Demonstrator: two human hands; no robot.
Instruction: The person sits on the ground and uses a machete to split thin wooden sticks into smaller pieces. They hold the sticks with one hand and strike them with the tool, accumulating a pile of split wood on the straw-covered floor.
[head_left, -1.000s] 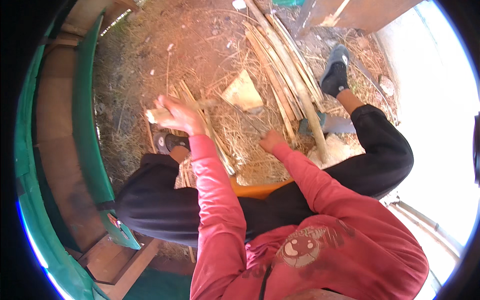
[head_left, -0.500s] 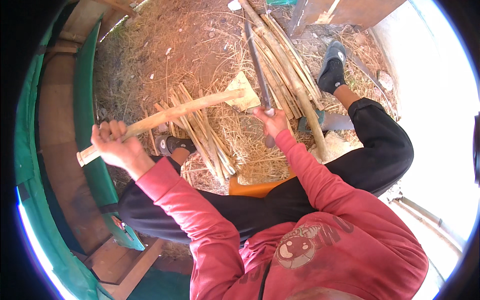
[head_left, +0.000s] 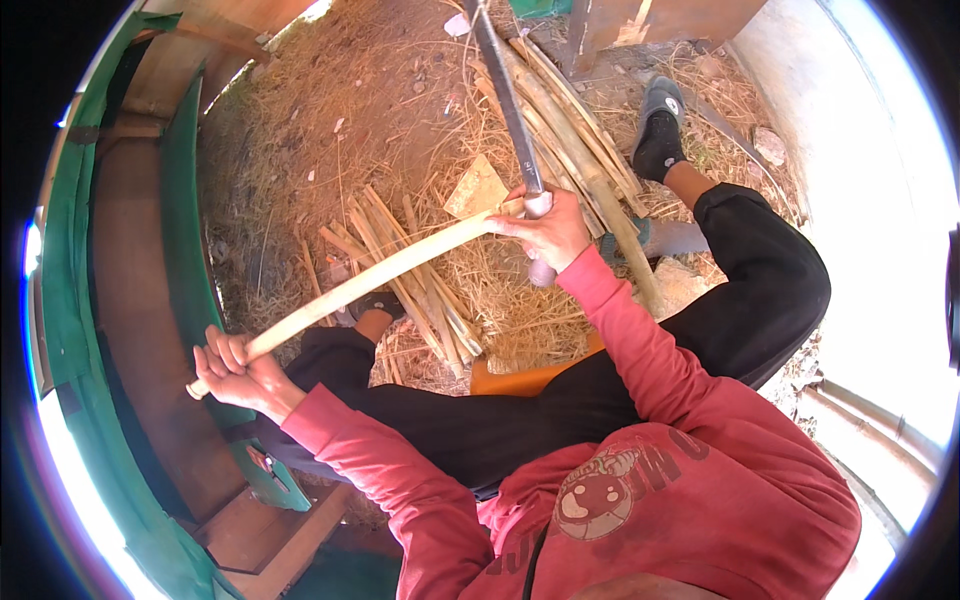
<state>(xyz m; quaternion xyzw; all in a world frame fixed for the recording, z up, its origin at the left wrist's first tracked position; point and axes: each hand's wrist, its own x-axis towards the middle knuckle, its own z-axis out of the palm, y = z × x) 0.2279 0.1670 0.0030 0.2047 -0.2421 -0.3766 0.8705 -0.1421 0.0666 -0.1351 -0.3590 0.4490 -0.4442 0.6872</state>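
Observation:
My left hand (head_left: pixel 245 378) is closed round the lower end of a pale bamboo stick (head_left: pixel 375 277), which slants up to the right. In my right hand (head_left: pixel 553 230) is the handle of a machete (head_left: pixel 510 100), its long dark blade pointing away from me. The thumb and fingers of that same hand also meet the far end of the stick. Just beyond that end, a flat yellowish block (head_left: pixel 476 188) lies on the straw-covered ground. Under the stick rests a small bundle of split bamboo pieces (head_left: pixel 425 300).
Longer bamboo poles (head_left: pixel 585 160) lie stacked between the block and my right foot (head_left: pixel 660 125). An orange thing (head_left: pixel 525 380) shows beneath my legs. A green-covered wooden frame (head_left: pixel 130 300) stands on the left, a pale wall (head_left: pixel 860 200) on the right, and a wooden board (head_left: pixel 680 20) at the back.
The stick's far end has come to my right hand, whose fingers now touch it. My left hand has moved lower and slightly right. The stick appears rolled to a paler side.

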